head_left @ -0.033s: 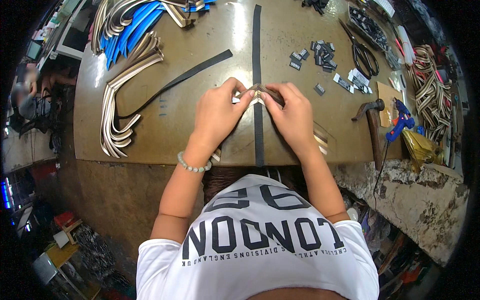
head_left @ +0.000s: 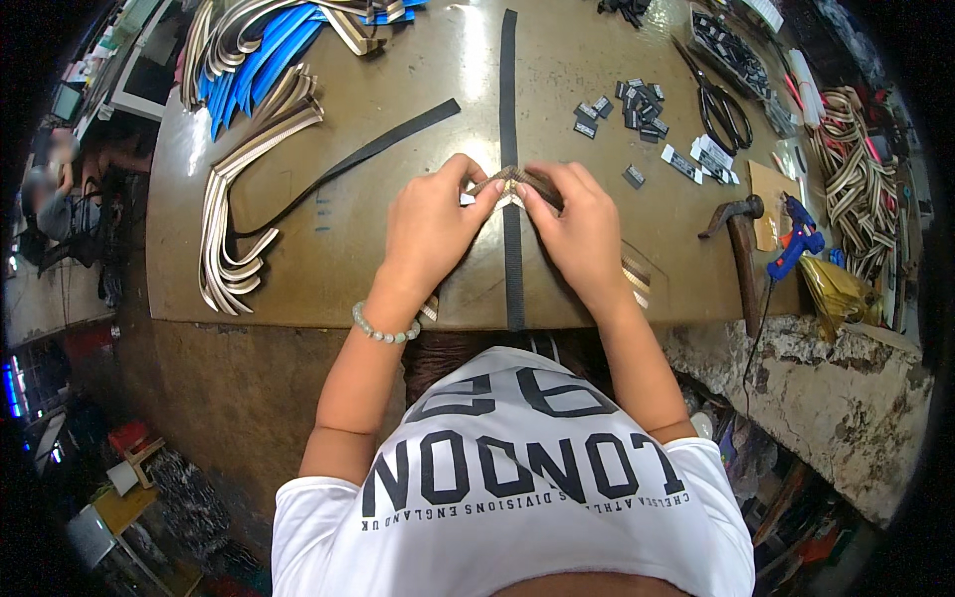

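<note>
Both hands meet over a long black strap that runs straight away from the table's near edge. My left hand and my right hand pinch a brown-and-cream striped webbing strip between thumbs and fingers, bending it upward at the middle. Ends of striped webbing show below my left wrist and beside my right forearm. A small white piece peeks out by the left fingertips; its kind I cannot make out. Part of the black strap is hidden beneath the held strip.
Striped strips and blue strips are piled at the left, with a loose black strap nearby. To the right lie small black labels, scissors, a hammer, a blue glue gun and bundled webbing.
</note>
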The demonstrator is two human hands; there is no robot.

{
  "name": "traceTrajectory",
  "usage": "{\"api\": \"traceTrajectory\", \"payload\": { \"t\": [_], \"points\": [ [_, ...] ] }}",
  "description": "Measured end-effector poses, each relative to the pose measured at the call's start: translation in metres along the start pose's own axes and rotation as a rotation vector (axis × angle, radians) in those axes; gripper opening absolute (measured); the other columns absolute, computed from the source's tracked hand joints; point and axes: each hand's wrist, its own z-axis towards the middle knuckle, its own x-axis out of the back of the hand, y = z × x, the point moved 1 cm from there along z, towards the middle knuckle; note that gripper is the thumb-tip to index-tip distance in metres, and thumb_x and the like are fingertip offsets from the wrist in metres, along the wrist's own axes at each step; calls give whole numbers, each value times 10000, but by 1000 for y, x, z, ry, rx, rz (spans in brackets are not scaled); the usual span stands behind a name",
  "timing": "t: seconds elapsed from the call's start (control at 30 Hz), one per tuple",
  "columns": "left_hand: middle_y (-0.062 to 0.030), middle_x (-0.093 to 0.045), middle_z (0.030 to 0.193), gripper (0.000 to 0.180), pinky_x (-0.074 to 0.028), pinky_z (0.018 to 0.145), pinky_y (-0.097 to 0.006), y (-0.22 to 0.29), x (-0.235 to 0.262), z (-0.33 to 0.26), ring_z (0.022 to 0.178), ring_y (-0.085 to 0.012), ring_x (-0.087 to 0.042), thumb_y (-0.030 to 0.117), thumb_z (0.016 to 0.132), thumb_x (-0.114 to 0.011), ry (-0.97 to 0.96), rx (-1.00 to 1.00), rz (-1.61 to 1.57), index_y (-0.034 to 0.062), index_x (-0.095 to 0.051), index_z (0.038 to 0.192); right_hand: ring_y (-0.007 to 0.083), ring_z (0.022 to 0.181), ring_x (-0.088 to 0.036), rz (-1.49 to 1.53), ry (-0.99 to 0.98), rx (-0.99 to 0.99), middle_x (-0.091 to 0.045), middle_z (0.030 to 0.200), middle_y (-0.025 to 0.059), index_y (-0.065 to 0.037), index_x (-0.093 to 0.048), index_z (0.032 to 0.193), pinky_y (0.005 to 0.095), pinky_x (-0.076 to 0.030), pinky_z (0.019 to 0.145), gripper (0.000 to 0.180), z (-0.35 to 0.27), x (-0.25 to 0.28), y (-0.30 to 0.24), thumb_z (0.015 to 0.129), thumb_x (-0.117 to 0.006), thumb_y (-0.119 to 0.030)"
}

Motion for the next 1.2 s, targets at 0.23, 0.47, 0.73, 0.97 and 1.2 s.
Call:
{"api": "traceTrajectory", "payload": {
  "t": [0.23, 0.47, 0.73, 0.97, 1.2],
  "points": [
    [-53, -608, 917, 204, -522, 671, -359, 10, 4, -24, 856, -246, -598, 204, 871, -663, 168, -309, 381, 162, -679, 1070, 260, 797, -656, -362, -41, 128, -582, 922, 62, -193, -690, 1112, 381, -537, 645, 254, -6, -5, -8, 872, -617, -153],
    [-101, -570, 1058, 379, -539, 770, -414, 10, -7, -33, 987, -281, -603, 61, 886, -522, 40, -322, 335, 184, -592, 1238, 283, 813, -618, -630, -98, 81, -580, 907, 111, -166, -671, 1181, 388, -520, 694, 289, -32, 36, 1, 901, -607, -198],
    [-67, -566, 1061, 399, -518, 756, -399, 7, -10, -39, 973, -265, -593, 42, 864, -609, 61, -274, 243, 193, -663, 1229, 196, 799, -657, -316, 1000, -485, -644, 842, 110, 34, -584, 1037, 359, -514, 729, 461, -85, 222, 170, 839, -786, -330],
    [-79, -587, 1015, 315, -512, 764, -390, 1, -11, -36, 938, -270, -603, 53, 844, -624, 110, -186, 30, 144, -703, 1135, 172, 739, -672, -551, 659, -499, -682, 892, 134, 28, -456, 1231, 334, -536, 569, 494, -18, 241, 132, 934, -677, -298],
    [-65, -582, 976, 297, -511, 727, -372, 1, -16, -31, 894, -251, -601, 48, 831, -650, 149, -292, 48, 135, -704, 1110, 149, 814, -659, 248, -136, -184, -661, 966, 94, -78, -490, 1216, 270, -529, 594, 450, 12, 124, 5, 899, -725, -295]
  ]
}}
